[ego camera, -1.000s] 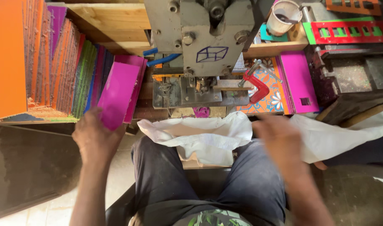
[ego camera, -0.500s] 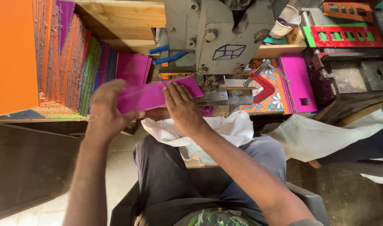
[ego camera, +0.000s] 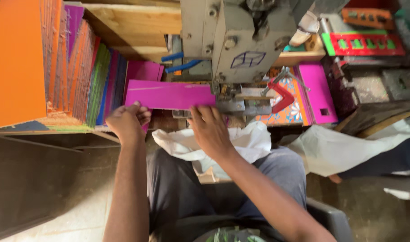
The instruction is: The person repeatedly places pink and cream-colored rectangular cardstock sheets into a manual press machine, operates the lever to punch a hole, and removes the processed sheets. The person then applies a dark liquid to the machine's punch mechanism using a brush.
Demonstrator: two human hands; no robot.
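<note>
Wooden shelf (ego camera: 137, 18) with upright stacked coloured card sheets (ego camera: 84, 67).

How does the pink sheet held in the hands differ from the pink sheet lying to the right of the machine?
The held pink sheet lies crosswise, gripped by the left hand and right hand, with one end at the grey machine; the other pink sheet lies lengthwise, untouched, on patterned sheets. The resting sheet shows a small square hole near one end; the held one shows none on its visible part. Both are flat, rectangular and bright pink.
</note>
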